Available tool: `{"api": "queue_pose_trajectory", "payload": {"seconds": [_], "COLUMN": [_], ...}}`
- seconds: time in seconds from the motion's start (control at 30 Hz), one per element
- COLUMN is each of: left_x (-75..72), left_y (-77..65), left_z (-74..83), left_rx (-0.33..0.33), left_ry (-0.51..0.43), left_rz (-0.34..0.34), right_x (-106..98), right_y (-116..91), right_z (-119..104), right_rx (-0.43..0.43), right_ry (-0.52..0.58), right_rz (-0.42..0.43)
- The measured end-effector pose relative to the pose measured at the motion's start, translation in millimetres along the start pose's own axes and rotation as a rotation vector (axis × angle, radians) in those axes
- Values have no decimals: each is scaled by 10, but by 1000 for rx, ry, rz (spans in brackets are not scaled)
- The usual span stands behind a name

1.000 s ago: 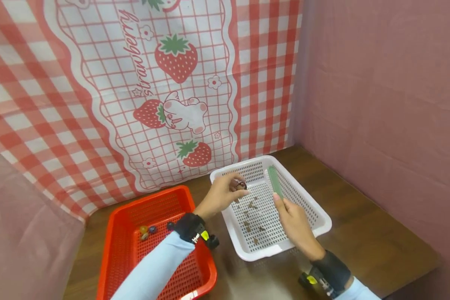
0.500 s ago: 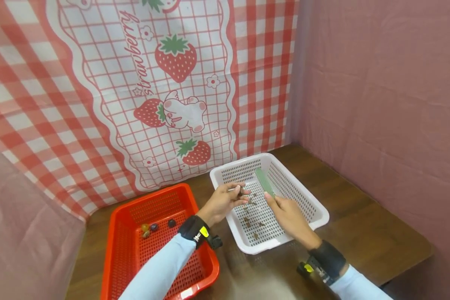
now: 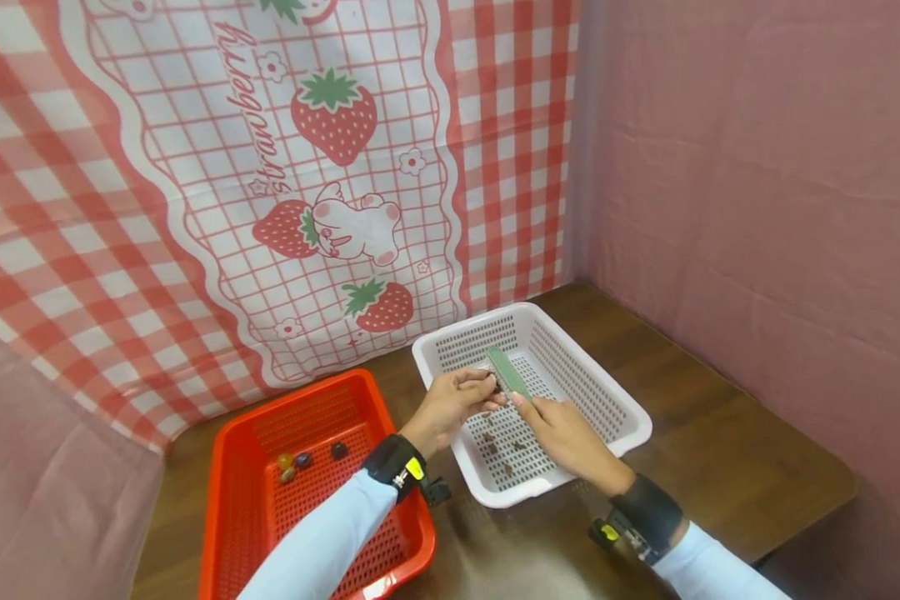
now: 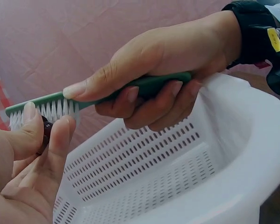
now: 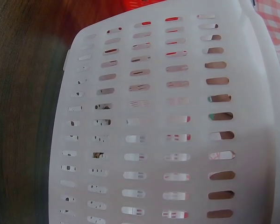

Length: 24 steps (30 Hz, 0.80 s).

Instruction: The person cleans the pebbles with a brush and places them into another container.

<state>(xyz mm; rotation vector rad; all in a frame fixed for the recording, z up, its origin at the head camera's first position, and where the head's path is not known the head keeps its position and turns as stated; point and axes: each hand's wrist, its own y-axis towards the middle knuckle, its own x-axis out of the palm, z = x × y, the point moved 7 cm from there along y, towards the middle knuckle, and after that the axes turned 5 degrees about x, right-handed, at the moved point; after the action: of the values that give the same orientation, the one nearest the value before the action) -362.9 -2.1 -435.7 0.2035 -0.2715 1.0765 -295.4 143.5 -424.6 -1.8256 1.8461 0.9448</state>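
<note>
My left hand (image 3: 450, 408) pinches a small, dark, glossy roundish piece (image 4: 46, 134) between thumb and fingers. Most of that piece is hidden by the fingers. My right hand (image 3: 573, 437) grips a green-handled brush (image 4: 151, 86), thumb laid along its back. The brush's white bristles (image 4: 55, 109) face down and meet the dark piece at the left fingertips. Both hands are over the white slotted basket (image 3: 633, 429). In the right wrist view, the wall of the white basket (image 5: 252, 140) fills most of the picture and hides the hands.
Brown crumbs (image 3: 490, 443) lie scattered on the white basket's floor. To the left stands a red basket (image 3: 420, 537) holding several small balls, among them a yellow one (image 3: 285, 460) and a dark one (image 3: 338, 450). Behind the wooden table (image 3: 720, 442) hangs a strawberry-print cloth (image 3: 333, 117).
The brush has moved left and its bristles have come to the piece in my left hand. My left hand has turned, with its fingers now facing the brush.
</note>
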Motion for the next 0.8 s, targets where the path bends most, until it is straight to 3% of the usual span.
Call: {"api": "queue_pose_trajectory", "payload": {"seconds": [0.3, 0.5, 0.63, 0.7, 0.8], "left_x": [22, 95, 57, 61, 109], "left_y": [12, 21, 17, 15, 13], "left_z": [86, 129, 188, 188, 154], "left_rx": [82, 113, 148, 143, 111], "left_ry": [57, 154, 134, 134, 181], "left_rz": [68, 24, 94, 100, 50], "right_x": [6, -11, 2, 17, 16], "right_y": [7, 26, 32, 33, 36], "right_z": [-23, -23, -24, -20, 1], "right_rx": [-8, -3, 20, 28, 46], "right_ry": [-66, -39, -14, -6, -8], "right_rz": [4, 15, -2, -14, -7]}}
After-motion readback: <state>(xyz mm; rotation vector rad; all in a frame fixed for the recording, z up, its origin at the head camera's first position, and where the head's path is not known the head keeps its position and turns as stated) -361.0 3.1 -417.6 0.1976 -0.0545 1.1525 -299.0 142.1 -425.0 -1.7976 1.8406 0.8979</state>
